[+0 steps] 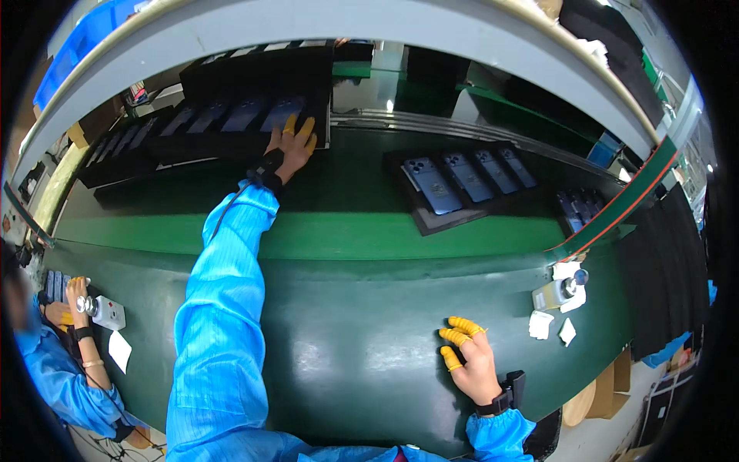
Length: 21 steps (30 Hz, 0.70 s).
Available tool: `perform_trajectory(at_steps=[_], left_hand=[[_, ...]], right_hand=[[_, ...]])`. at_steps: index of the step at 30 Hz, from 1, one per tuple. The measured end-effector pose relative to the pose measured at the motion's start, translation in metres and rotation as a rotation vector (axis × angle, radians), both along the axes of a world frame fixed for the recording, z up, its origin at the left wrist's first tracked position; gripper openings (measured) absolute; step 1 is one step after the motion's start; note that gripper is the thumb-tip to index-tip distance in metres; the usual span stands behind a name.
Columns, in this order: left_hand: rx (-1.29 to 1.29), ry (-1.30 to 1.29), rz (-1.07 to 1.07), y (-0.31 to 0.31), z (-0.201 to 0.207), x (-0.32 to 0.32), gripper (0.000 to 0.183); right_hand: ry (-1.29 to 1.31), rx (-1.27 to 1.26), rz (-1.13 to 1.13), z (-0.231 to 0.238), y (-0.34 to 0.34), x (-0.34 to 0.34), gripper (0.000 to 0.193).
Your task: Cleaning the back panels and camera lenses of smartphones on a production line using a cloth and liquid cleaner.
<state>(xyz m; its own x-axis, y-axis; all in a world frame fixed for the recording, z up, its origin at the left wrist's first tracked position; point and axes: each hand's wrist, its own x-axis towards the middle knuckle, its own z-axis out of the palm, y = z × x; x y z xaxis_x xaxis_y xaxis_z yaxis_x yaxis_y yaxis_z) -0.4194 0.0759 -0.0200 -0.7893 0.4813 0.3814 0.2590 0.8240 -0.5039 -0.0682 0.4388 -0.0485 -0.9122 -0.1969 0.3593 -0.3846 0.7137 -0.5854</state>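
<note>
My left hand point(292, 148) stretches forward with yellow cots on its fingertips. Its fingers are spread at the near edge of a blue phone point(282, 110), the rightmost in a black tray point(219, 142) of several phones. Whether the fingertips press on the phone or on the tray rim, I cannot tell. Close to me, my right hand point(471, 360) hovers over or rests on the dark green worktop point(362, 339), its yellow-capped fingers bent a little and apart, holding nothing. Beyond it, another black tray point(440, 223) carries several blue phones point(437, 187) with their camera sides up.
A pump bottle point(551, 296) stands at the right among white wipes point(540, 325). Far right, more phones point(579, 208) lie behind a green post. A co-worker's hands point(68, 304) are by another pump bottle point(108, 312) at left. A grey beam point(346, 23) arches overhead.
</note>
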Motion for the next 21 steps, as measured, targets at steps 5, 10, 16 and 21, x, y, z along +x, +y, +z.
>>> perform_trajectory(at_steps=[5, 10, 16, 21], left_hand=[[0.1, 0.236, -0.509, -0.041, 0.007, 0.103, 0.039], [0.076, 0.24, -0.73, -0.021, 0.04, 0.248, 0.041], [-0.011, 0.135, -0.899, 0.087, 0.038, 0.361, 0.037], [0.345, -0.138, -0.859, 0.192, 0.034, 0.408, 0.063]], right_hand=[[0.005, -0.045, 0.024, 0.003, 0.0, -0.001, 0.032], [0.118, -0.081, -0.019, 0.013, 0.005, 0.002, 0.033], [0.233, -0.2, -0.11, 0.002, 0.014, -0.014, 0.029], [0.151, -0.492, -0.37, -0.01, 0.054, -0.011, 0.032]])
